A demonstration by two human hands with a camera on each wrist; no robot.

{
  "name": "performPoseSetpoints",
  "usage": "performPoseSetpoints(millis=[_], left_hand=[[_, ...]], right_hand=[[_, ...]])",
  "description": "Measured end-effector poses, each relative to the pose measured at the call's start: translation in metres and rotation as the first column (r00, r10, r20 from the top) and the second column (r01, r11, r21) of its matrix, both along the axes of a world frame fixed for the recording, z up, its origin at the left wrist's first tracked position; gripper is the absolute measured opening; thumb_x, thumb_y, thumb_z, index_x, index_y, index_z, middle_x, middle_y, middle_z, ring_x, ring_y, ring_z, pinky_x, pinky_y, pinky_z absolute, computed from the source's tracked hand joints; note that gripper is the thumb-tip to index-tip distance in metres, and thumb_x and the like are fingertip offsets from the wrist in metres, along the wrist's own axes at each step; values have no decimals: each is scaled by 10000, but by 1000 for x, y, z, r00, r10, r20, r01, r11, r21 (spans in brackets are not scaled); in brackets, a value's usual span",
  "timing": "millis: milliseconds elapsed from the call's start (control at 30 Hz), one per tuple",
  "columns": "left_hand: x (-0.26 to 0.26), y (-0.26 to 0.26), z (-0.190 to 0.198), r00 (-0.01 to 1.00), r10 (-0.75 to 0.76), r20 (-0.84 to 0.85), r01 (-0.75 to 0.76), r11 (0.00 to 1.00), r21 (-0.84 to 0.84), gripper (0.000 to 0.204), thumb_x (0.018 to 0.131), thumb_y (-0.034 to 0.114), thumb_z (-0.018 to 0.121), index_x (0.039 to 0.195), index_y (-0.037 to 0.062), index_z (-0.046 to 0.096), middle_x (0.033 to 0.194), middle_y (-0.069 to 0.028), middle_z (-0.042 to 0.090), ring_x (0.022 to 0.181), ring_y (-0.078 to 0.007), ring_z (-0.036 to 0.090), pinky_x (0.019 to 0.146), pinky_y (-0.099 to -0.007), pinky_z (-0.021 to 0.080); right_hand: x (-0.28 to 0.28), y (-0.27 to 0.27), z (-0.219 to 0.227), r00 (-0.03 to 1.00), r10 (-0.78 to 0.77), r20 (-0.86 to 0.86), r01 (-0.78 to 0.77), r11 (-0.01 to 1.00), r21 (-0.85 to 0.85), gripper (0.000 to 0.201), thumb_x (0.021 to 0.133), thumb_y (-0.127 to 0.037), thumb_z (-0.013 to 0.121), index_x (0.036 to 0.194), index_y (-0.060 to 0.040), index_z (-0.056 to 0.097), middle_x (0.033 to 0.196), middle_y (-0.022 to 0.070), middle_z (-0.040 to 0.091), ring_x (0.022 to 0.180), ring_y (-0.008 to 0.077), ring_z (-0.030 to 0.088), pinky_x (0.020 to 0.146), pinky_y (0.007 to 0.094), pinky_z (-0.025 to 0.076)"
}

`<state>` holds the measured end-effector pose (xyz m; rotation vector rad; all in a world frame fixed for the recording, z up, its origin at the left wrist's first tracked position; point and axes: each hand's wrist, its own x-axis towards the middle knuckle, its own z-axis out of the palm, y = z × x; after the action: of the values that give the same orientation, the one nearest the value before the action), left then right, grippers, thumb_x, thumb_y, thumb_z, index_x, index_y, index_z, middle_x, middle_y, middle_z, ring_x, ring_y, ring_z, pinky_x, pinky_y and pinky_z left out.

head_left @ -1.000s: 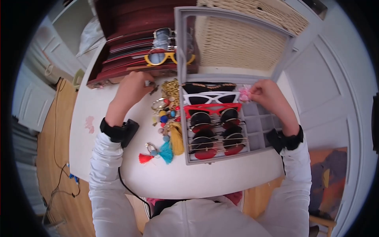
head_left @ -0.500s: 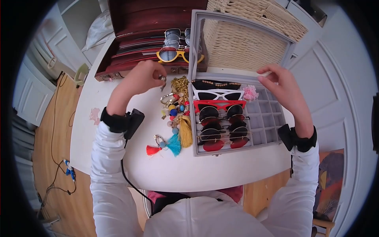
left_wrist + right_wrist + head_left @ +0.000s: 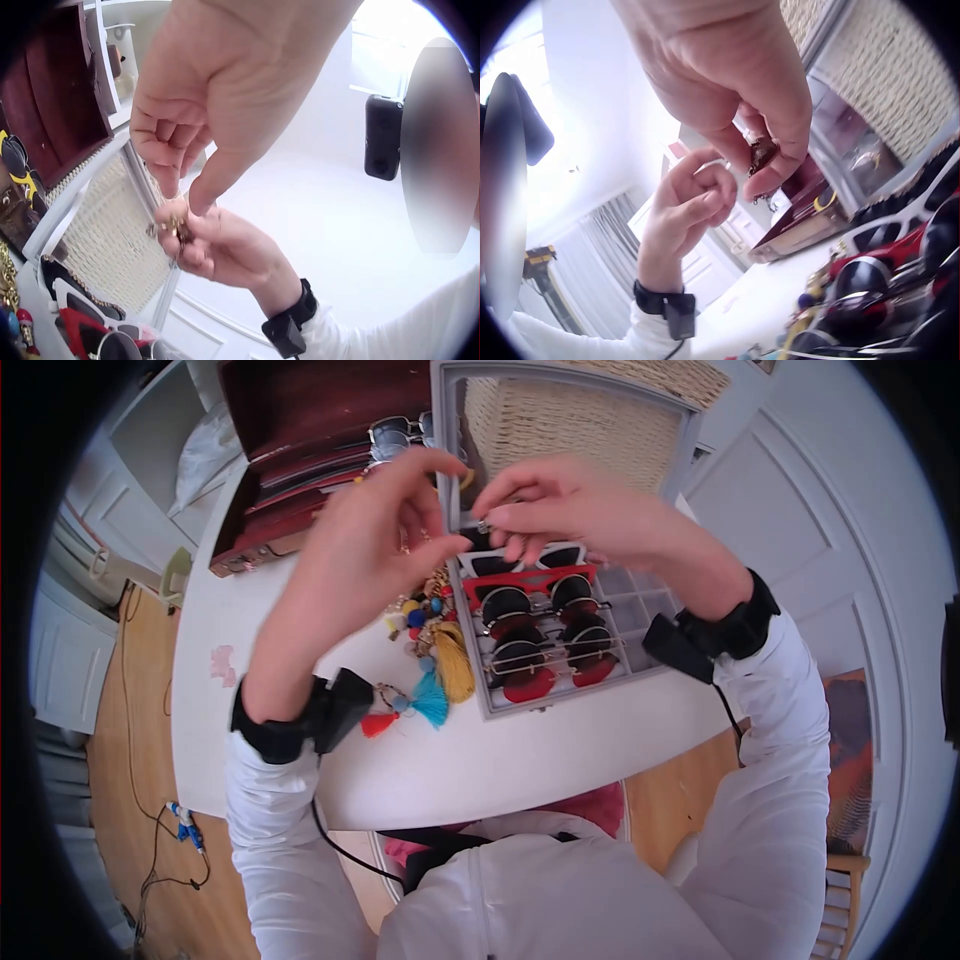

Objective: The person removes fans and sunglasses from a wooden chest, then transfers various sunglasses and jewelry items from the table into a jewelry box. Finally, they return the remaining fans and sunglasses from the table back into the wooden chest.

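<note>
Over the left edge of the display case, my right hand [image 3: 590, 510] pinches a small gold and dark brown jewellery piece [image 3: 762, 154] between thumb and fingers. It has a metallic glint in the left wrist view; its exact kind I cannot tell. Close by on the left, my left hand [image 3: 365, 540] has its thumb and fingers apart with nothing between them. Below the hands, the grey case [image 3: 640, 630] holds a row of sunglasses, among them a red pair [image 3: 530, 582] and a white pair [image 3: 495, 564]. The pink flower is hidden behind the right hand in the head view.
Left of the case lie beaded trinkets with a yellow tassel [image 3: 455, 665] and a turquoise tassel [image 3: 431, 703]. An open dark red box [image 3: 300, 410] with more glasses stands at the back left. The case's clear lid stands raised before a woven basket [image 3: 560, 430].
The right hand let go of the pink flower and moved left. The left hand came up and right with the small jewellery piece, which is now in the right hand.
</note>
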<state>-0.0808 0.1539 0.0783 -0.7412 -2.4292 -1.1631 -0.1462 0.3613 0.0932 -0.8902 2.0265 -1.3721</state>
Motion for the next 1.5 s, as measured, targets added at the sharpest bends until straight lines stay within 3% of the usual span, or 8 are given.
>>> performPoseSetpoints(millis=[133,233,367,900,1033,1200,1333,1500], left_hand=[[-15,-35,-2,980,-2,198,56,962,-267,415,753,47,700,1133,33,535,779,-10,553,688,-72,500,598,-222,410],[-31,-58,-16,883,145,446,98,873,-478,390,734,96,723,1089,25,579,783,-37,611,691,-126,544,600,-272,432],[-50,-67,-44,836,278,472,72,799,-597,423,702,203,760,1047,15,602,807,-95,631,696,-194,609,575,-320,468],[-61,-63,-70,818,224,530,90,861,-501,231,706,114,688,912,24,635,733,-83,617,675,-189,601,574,-312,464],[-68,-65,-85,881,186,434,95,831,-549,167,724,106,662,844,-3,623,709,-94,628,608,-162,598,536,-317,461],[-53,-64,-45,880,209,426,-23,915,-402,95,775,45,606,830,-23,572,705,-79,615,594,-134,591,536,-279,457],[-38,-57,-19,946,78,314,-33,989,-144,42,829,-6,561,841,-22,524,706,-44,583,616,-101,568,555,-240,441],[-16,-32,3,963,-25,267,51,995,-91,66,843,7,579,894,-14,542,738,-8,571,657,-71,542,558,-213,420]], right_hand=[[-10,65,10,991,-97,-96,116,968,225,165,888,-91,556,1011,14,590,829,46,617,735,88,586,676,213,493],[-17,110,9,970,-136,-201,211,881,423,119,862,-67,567,932,23,601,793,51,617,699,107,600,640,234,498],[-37,160,-15,949,-229,-215,309,802,511,108,835,-35,561,920,17,605,784,47,619,688,115,601,644,244,499],[-56,173,-56,917,-148,-371,384,579,719,157,741,-95,676,864,-12,625,777,50,629,741,176,581,682,307,464],[-48,156,-47,849,-111,-516,468,611,638,188,789,-102,640,942,1,602,828,43,615,699,124,549,656,274,457],[-33,107,-22,753,-140,-643,513,737,440,270,798,-166,643,1003,2,593,861,66,619,702,160,555,660,295,460],[-7,45,-2,691,-128,-712,390,895,218,263,869,-212,603,1075,-50,593,847,20,592,692,67,509,654,233,430],[11,-19,3,851,-56,-522,75,997,14,232,881,-180,602,1041,-11,592,819,-6,603,752,52,565,687,192,462]])
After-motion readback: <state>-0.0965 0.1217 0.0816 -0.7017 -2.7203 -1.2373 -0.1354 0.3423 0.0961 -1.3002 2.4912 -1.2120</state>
